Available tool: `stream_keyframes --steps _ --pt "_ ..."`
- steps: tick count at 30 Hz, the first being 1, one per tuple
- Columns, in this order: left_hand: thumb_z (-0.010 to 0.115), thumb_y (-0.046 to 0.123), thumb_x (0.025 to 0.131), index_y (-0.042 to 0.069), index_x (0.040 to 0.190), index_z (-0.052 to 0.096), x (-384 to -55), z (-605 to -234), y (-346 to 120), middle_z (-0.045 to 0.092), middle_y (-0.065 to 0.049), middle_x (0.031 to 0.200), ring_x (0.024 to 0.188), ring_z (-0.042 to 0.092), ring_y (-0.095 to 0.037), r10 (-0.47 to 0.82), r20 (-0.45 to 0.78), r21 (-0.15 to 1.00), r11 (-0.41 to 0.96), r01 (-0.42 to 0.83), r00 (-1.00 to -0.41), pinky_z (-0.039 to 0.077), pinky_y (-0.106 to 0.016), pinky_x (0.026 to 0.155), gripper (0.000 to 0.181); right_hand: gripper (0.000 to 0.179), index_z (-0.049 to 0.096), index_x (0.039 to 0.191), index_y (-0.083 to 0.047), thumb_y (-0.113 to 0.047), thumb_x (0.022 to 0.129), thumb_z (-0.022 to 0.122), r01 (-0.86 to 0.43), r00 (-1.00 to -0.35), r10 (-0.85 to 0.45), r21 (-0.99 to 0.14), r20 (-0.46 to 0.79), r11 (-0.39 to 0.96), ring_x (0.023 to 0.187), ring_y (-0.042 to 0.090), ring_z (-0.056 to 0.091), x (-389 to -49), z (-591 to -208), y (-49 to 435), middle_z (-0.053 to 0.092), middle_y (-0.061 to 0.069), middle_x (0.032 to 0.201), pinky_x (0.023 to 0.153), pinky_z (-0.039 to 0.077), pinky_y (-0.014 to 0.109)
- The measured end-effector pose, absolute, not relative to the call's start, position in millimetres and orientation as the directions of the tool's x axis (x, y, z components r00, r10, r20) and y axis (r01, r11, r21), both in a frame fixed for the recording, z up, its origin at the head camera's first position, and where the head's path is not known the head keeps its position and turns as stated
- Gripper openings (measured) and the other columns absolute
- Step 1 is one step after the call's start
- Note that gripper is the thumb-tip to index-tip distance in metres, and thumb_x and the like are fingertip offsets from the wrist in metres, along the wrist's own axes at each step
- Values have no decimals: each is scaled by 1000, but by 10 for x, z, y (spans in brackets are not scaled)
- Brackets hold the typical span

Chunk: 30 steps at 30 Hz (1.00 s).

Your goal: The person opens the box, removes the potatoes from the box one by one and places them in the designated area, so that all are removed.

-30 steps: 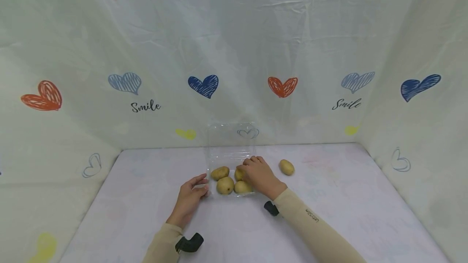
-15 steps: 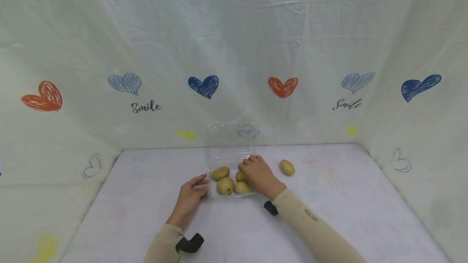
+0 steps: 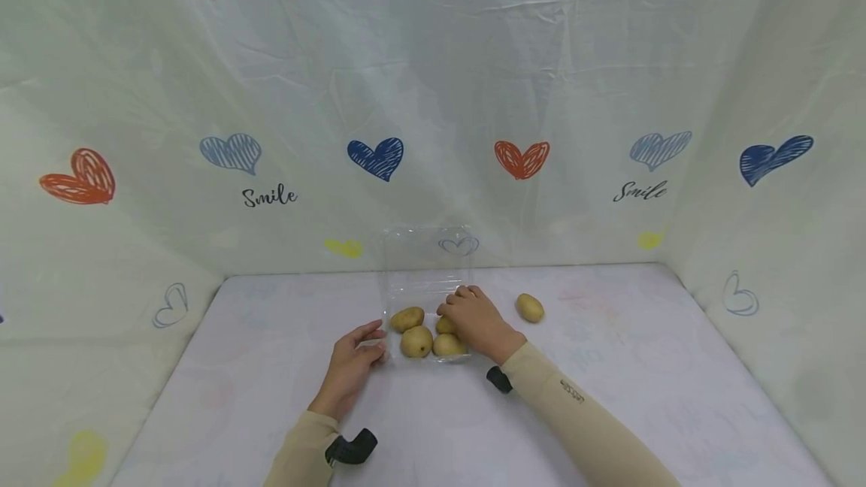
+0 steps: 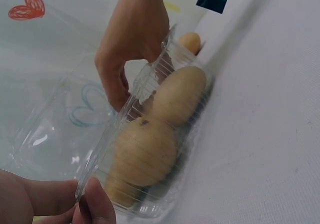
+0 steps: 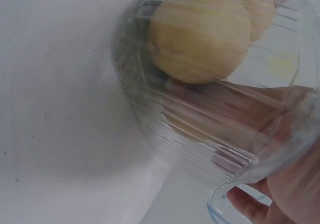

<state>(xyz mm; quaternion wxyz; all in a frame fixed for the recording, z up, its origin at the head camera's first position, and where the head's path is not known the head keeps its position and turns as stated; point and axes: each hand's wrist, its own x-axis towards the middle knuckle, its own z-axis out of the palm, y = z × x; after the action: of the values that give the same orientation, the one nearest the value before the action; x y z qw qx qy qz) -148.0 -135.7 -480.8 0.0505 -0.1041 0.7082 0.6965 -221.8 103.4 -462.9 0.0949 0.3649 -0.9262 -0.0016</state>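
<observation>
A clear plastic clamshell container (image 3: 423, 260) stands on the table with its lid tilted up at the back. Several yellow potatoes (image 3: 416, 342) lie in its tray. My left hand (image 3: 352, 367) pinches the tray's front left rim between thumb and finger (image 4: 95, 206). My right hand (image 3: 476, 319) reaches into the tray from the right, its fingers curled down round a potato (image 3: 444, 325) that it mostly hides. The left wrist view has two large potatoes (image 4: 145, 151) pressed against the ribbed wall (image 4: 150, 81) and my right hand (image 4: 132, 38) above them. In the right wrist view a potato (image 5: 200, 31) shows through the ribbed plastic wall.
One loose potato (image 3: 530, 307) lies on the white table (image 3: 609, 397) just right of the container. Curtain walls printed with hearts (image 3: 375, 158) close in the back and both sides. Black camera mounts (image 3: 349, 448) sit on both wrists.
My right hand has shifted very slightly left inside the tray. The left hand and the container have kept their places.
</observation>
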Motion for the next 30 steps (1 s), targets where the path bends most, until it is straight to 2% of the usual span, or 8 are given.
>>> stream_keyframes --steps 8,16,22,30 --pt "58 -10 102 -15 147 49 -1492 -4809 -1336 56 -30 135 89 62 -12 -73 -217 976 5 -218 -973 56 -20 74 46 22 81 103 -19 -7 85 86 -692 -685 -700 121 200 712 104 22 63 -2241 -4608 1094 75 -1 100 104 49 42" --pt "58 -10 101 -14 147 50 -1474 -4813 -1341 56 -29 135 91 63 -14 -83 -225 974 19 -227 -971 56 -20 74 46 39 78 112 -18 -27 78 95 -684 -669 -681 112 299 721 106 22 61 -2192 -4556 1220 71 -2 105 104 49 41" --pt "58 -11 101 -14 146 51 -1470 -4817 -1344 56 -30 134 91 64 -14 -83 -222 975 9 -224 -971 56 -19 74 46 41 76 113 -16 -24 78 96 -647 -704 -608 22 366 762 109 25 62 -2099 -4438 1366 72 1 108 107 49 45" --pt "57 -13 100 -15 146 51 -1471 -4807 -1346 57 -30 133 88 62 -14 -86 -211 977 11 -212 -974 56 -20 72 46 42 77 109 -11 -20 73 98 -565 -745 -487 -44 456 824 103 28 63 -2004 -4381 1634 71 2 100 101 52 49"
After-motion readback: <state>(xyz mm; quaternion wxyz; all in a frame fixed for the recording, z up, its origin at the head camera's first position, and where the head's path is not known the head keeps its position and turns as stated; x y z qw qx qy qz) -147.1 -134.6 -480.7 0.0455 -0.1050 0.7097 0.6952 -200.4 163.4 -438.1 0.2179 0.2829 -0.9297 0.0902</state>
